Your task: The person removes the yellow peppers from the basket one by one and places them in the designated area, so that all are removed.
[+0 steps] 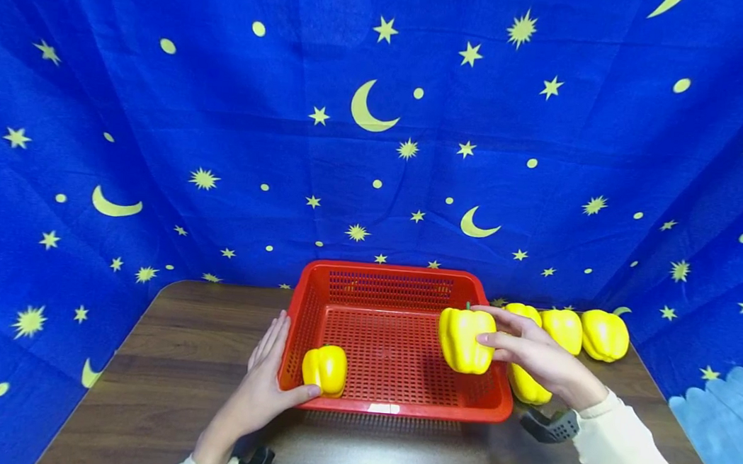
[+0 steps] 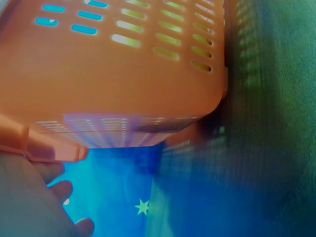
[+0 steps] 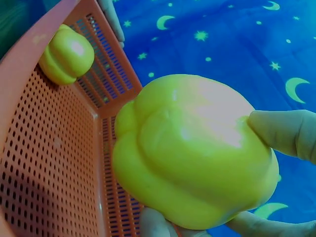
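In the head view my right hand (image 1: 536, 352) holds a yellow bell pepper (image 1: 465, 341) above the right side of a red plastic basket (image 1: 386, 408). The thumb and fingers grip this pepper's sides in the right wrist view, where it fills the middle. A second yellow bell pepper (image 1: 325, 370) lies inside the basket at its near left corner. My left hand (image 1: 263, 381) rests at that corner, its fingers straight along the outer left side and its thumb over the rim by the pepper. In the left wrist view the fingertips show below the basket's rim (image 2: 54, 148).
Several more yellow bell peppers (image 1: 604, 336) stand on the wooden table (image 1: 165, 361) to the right of the basket, some partly hidden behind my right hand. A blue cloth (image 1: 256, 125) with moons and stars hangs behind and at both sides of the table.
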Action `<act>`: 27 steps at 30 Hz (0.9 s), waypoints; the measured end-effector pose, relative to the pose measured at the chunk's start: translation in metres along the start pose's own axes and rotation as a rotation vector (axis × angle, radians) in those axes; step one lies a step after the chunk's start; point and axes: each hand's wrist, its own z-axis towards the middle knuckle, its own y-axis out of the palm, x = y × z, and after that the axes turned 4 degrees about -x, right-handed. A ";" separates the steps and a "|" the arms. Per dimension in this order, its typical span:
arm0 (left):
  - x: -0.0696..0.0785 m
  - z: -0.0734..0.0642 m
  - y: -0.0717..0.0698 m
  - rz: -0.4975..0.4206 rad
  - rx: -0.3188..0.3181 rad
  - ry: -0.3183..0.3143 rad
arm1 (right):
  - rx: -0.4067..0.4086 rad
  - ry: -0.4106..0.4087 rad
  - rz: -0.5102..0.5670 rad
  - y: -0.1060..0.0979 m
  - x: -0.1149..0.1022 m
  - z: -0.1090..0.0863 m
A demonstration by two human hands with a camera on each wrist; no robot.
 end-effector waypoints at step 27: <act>0.002 0.000 -0.002 -0.005 -0.028 -0.054 | 0.125 -0.060 -0.014 -0.039 0.030 -0.055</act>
